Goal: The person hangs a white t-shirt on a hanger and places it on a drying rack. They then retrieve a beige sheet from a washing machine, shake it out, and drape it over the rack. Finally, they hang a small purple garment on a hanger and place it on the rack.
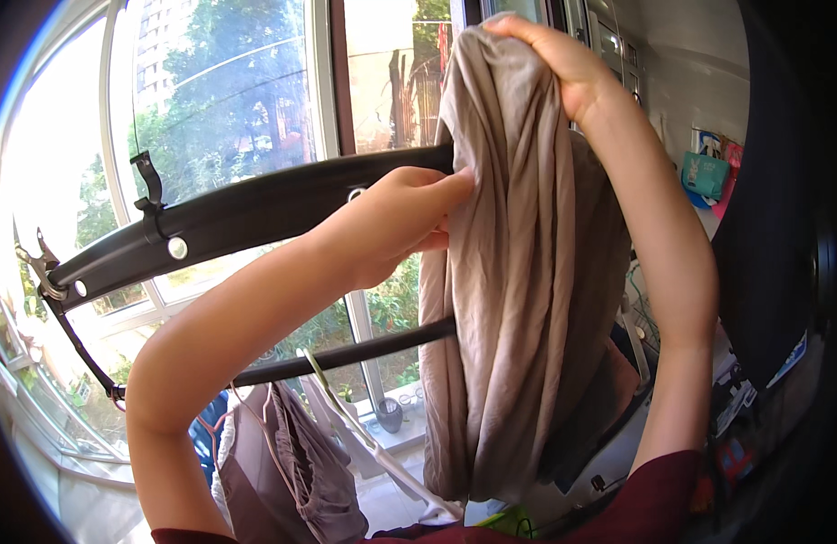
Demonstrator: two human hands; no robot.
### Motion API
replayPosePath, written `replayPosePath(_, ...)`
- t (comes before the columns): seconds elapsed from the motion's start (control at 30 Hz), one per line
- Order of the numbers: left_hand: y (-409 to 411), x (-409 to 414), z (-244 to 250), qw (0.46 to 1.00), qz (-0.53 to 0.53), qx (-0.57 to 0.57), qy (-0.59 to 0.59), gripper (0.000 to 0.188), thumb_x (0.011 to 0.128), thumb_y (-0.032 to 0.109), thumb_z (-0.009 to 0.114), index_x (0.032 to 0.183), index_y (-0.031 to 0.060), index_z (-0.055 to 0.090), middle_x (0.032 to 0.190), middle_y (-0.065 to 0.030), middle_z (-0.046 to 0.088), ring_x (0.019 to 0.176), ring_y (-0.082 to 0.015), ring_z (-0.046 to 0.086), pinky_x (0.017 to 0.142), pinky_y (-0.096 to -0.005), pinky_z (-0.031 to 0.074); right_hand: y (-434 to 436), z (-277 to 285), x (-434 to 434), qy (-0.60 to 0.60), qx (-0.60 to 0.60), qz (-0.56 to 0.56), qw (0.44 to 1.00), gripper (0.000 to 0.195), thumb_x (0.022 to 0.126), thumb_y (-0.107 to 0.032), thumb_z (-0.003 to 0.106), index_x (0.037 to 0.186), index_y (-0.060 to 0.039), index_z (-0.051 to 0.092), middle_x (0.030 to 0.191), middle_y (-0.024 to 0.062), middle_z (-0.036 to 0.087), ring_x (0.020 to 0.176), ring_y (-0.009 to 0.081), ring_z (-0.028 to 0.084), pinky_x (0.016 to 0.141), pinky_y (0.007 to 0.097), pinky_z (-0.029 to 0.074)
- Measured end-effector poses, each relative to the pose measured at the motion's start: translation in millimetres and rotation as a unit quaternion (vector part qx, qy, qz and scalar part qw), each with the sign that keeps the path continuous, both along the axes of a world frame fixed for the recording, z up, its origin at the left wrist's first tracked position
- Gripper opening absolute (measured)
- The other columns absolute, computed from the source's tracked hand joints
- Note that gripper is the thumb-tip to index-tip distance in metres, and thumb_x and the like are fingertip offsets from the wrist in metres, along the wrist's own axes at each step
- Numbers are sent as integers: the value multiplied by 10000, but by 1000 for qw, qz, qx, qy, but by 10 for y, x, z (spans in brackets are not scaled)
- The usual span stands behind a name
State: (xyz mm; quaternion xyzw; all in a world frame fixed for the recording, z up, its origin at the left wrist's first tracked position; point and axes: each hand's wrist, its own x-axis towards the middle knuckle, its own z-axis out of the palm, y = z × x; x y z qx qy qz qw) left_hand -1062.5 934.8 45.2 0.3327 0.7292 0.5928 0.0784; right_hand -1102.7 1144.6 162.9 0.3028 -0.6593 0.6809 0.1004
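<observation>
A long grey-beige cloth (pixel 510 272) hangs in folds over a black drying rail (pixel 255 204). My right hand (pixel 547 58) grips the bunched top of the cloth, above the rail. Lower down, my left hand (pixel 418 211) pinches the cloth's left edge between thumb and fingers, in front of the rail. Below runs a thinner black bar (pixel 343 357), which passes behind the cloth. From it hang a grey garment with a gathered waist (pixel 316 462) on a pink hanger and, beside it, a white plastic hanger (pixel 391 469).
Tall windows (pixel 221 88) stand behind the rail, with a dark pot (pixel 390 413) on the sill. A metal clamp (pixel 48 268) sits at the rail's left end. Dark fabric (pixel 765 238) hangs at the right, near teal and pink bags (pixel 705 175) by the wall.
</observation>
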Motion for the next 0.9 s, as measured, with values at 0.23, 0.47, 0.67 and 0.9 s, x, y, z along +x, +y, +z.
replayPosePath(0.23,-542,-233,865,941,87,223,239,256,869,163,543,1086,28,552,985,-71,607,899,-148,587,743,-273,494,77,798,175,131,-56,-67,988,198,846,-220,526,851,-51,629,763,70,660,661,187,628,637,342,522)
replayPosePath(0.47,-988,460,544,957,225,168,66,336,909,300,504,1051,0,557,905,-65,624,784,-106,607,671,-227,524,232,-114,76,-45,41,-6,998,257,916,-206,492,1048,-9,592,973,90,649,816,139,633,775,272,521)
replayPosePath(0.67,-819,239,565,962,254,94,-23,504,911,393,517,1159,-46,508,1083,-120,585,936,-168,586,847,-270,486,433,-348,-49,-51,5,38,998,264,939,-176,443,1044,23,583,973,103,644,837,148,629,799,284,519)
replayPosePath(0.9,-804,355,989,892,379,53,239,376,923,254,484,1151,-40,540,1050,-134,600,928,-159,572,837,-280,472,546,5,-66,-43,4,-51,998,236,905,-185,502,1013,-8,614,936,74,656,809,135,626,762,290,521)
